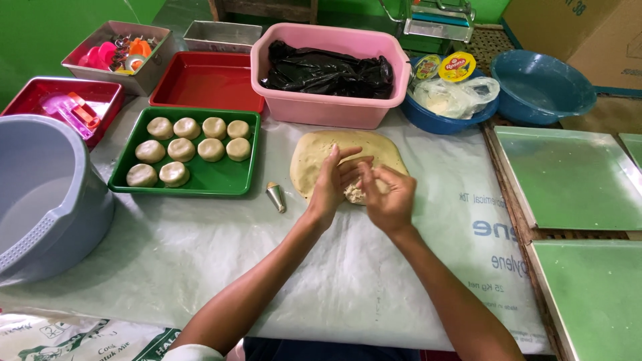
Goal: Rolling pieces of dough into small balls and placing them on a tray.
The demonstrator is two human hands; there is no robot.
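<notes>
A flat slab of pale dough [319, 150] lies on the plastic-covered table [200, 254]. Over its near edge, my left hand [332, 184] and my right hand [386, 197] press together around a small lump of dough [354, 194]. The lump is mostly hidden between my fingers. Left of the slab stands a green tray [214, 180] with several round dough pieces [179, 149] in rows. A small metal cone [275, 196] lies on the table between the tray and my left hand.
A grey basin [40, 194] sits at far left. Behind are a pink tub [321, 107] with a black bag, red trays [207, 83], a box of cutters [117, 53] and blue bowls [542, 87]. Green-lined metal trays [575, 180] lie at right.
</notes>
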